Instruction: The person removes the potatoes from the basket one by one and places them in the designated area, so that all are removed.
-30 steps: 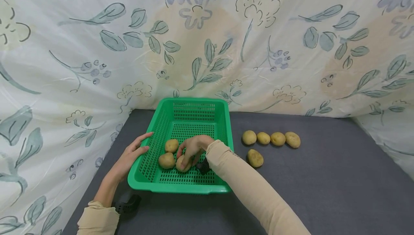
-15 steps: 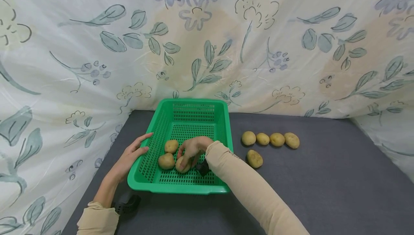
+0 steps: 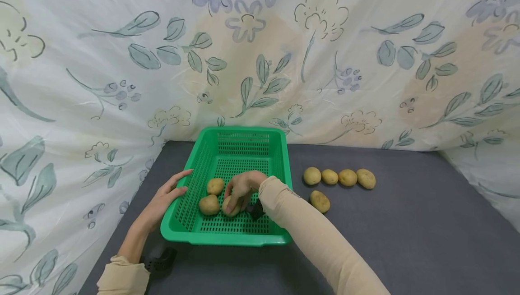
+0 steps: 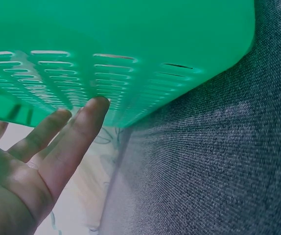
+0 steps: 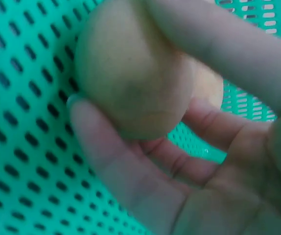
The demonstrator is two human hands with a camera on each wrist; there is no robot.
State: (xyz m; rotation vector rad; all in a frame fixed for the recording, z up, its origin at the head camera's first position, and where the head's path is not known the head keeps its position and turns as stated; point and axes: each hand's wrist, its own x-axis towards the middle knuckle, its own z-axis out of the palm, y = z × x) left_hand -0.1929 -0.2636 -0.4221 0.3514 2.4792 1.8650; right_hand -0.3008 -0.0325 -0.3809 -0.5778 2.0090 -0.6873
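Inside the green plastic basket [image 3: 227,239], my right hand [image 3: 242,188] grips a potato [image 3: 230,206]. In the right wrist view the thumb and fingers curl round this potato [image 5: 130,73], low over the slotted floor. Two more potatoes lie to its left, a larger potato [image 3: 209,205] and a smaller potato [image 3: 215,186] just behind it. My left hand [image 3: 162,199] touches the basket's left rim. In the left wrist view its fingers [image 4: 77,142] are extended against the slotted outer wall [image 4: 116,73].
On the dark cloth-covered table [image 3: 406,223], right of the basket, several potatoes stand in a row, among them a round potato [image 3: 312,176]. A single potato [image 3: 319,201] lies in front of that row. A floral curtain [image 3: 260,60] hangs behind the table and along its left side.
The head view has tilted up slightly, so the scene sits a little lower. Both hands, the basket and the potatoes keep almost the same places relative to each other.
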